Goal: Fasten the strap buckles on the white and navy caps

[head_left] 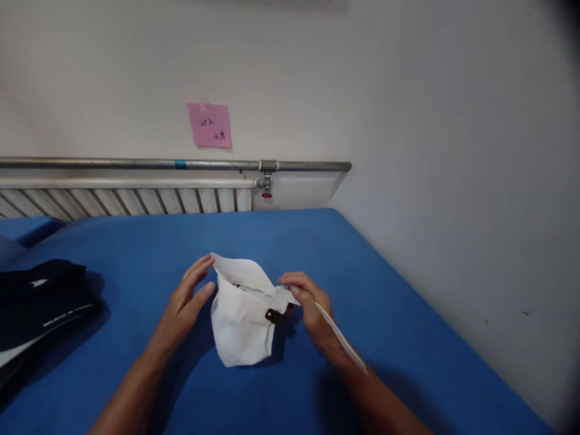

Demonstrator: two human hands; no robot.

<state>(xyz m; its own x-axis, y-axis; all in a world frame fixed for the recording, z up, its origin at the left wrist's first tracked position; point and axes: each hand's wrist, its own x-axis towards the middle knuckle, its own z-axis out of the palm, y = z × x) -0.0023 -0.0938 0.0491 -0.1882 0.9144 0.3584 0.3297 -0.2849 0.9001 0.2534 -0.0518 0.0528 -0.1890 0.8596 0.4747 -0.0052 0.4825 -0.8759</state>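
Observation:
A white cloth bag (242, 329) with an open top and a dark tab (274, 316) on its right side stands over the blue surface. My right hand (312, 305) pinches the bag's upper right corner, and a white strap (342, 338) runs from there along my wrist. At the upper left edge of the bag is my left hand (188, 299), its thumb and fingers apart, the fingertips close to or touching the rim. Something pale shows inside the opening; I cannot make out what.
Dark folded clothing (43, 302) lies at the left on the blue surface (190, 235). Behind it are a white radiator (172, 200), a metal pipe (136, 163) and a valve (267, 181). A pink note (209, 125) hangs on the wall. Another wall borders the right side.

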